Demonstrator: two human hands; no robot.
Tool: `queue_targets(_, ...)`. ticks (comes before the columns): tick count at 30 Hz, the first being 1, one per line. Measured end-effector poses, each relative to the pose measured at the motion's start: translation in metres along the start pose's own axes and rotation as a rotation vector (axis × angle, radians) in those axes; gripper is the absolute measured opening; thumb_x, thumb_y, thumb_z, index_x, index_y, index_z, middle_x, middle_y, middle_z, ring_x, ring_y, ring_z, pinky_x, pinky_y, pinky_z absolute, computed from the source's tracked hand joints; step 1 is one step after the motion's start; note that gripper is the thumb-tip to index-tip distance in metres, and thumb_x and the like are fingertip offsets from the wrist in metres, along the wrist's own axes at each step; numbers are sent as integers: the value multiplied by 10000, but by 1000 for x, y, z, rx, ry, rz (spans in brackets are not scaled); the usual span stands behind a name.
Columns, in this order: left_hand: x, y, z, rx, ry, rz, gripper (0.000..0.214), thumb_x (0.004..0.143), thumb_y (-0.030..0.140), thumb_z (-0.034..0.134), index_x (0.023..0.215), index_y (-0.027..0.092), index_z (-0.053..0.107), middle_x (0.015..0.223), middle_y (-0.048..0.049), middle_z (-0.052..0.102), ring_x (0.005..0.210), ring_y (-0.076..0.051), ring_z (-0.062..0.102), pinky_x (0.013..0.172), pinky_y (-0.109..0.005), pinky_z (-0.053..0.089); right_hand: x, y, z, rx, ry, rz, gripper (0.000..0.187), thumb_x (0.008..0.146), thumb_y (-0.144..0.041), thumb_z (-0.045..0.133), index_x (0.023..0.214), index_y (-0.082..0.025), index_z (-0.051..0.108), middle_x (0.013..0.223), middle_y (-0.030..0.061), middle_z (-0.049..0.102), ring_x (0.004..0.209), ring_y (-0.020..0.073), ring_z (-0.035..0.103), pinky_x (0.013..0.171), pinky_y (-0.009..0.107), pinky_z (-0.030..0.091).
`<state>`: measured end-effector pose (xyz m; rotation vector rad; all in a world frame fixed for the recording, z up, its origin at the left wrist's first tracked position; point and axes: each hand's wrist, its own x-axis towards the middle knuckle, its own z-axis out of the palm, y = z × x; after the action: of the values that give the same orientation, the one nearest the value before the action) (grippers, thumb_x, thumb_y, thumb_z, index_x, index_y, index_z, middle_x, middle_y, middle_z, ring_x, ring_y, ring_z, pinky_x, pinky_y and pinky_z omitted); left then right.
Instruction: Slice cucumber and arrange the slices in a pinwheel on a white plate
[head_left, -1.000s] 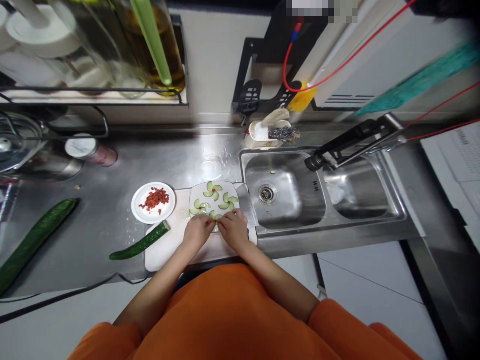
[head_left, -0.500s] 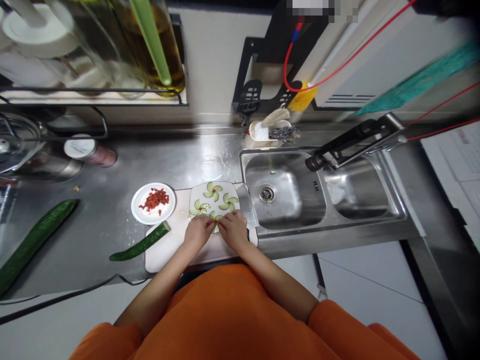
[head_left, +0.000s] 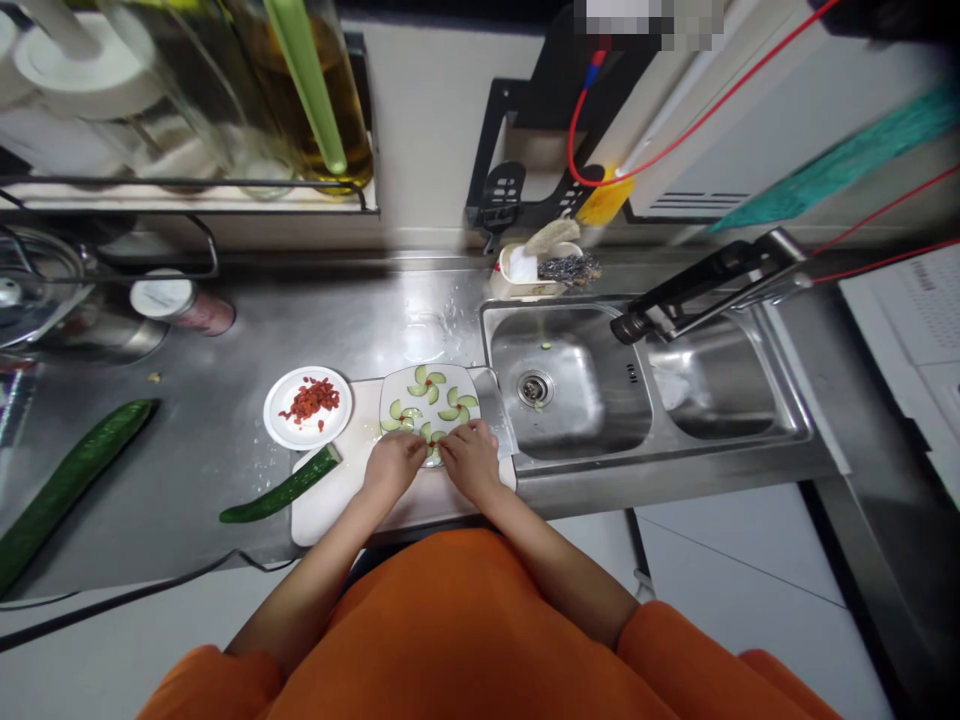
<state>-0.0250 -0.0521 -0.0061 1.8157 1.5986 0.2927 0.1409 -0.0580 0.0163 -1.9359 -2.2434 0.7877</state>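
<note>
A square white plate [head_left: 472, 382] on a white cutting board [head_left: 330, 500] holds cucumber slices [head_left: 427, 383] laid out as pinwheel flowers with red centres. My left hand [head_left: 391, 465] and my right hand [head_left: 471, 460] meet at the plate's near edge, fingertips pinched together over the slices there. What the fingers pinch is too small to make out. A cut cucumber half [head_left: 281, 487] lies on the board's left edge. A round white saucer [head_left: 289, 432] with chopped red bits [head_left: 311, 398] stands left of the plate.
A whole cucumber [head_left: 67, 480] lies at the far left of the steel counter [head_left: 195, 420]. A double sink [head_left: 577, 385] with a dark faucet [head_left: 697, 285] is to the right. A can [head_left: 180, 302], a pot lid and a shelf with oil bottles [head_left: 315, 100] are at the back.
Almost nothing: both hands stay pinched at the plate's near edge, with only a tiny shift of the fingers.
</note>
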Motion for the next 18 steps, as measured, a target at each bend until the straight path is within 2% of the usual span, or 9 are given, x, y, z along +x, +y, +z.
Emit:
queue_targets(11, -9, -5, -2, -8, 83, 10, 166, 830, 230, 557, 778, 199, 712, 775, -56, 695, 802, -194, 622, 775, -287, 446, -2, 2, 4, 16, 65, -9, 169, 908, -294, 576, 850, -260, 731, 898, 53, 664, 1026, 247, 436, 745, 331, 299)
queue_targets(15, -16, -12, -7, -57, 186, -6, 179, 837, 266, 536, 811, 190, 695, 815, -65, 697, 835, -203, 621, 806, -303, 455, -4, 6, 5, 45, 104, -14, 151, 891, -280, 588, 834, -254, 725, 877, 55, 662, 1012, 256, 444, 754, 337, 326)
queue_targets(18, -24, -20, -14, -73, 295, -107, 197, 829, 313, 526, 848, 183, 672, 843, -66, 681, 782, -193, 610, 776, -306, 462, -6, 15, 8, 113, 134, -33, 156, 882, -234, 562, 892, -234, 717, 882, 65, 652, 959, 241, 475, 788, 340, 375)
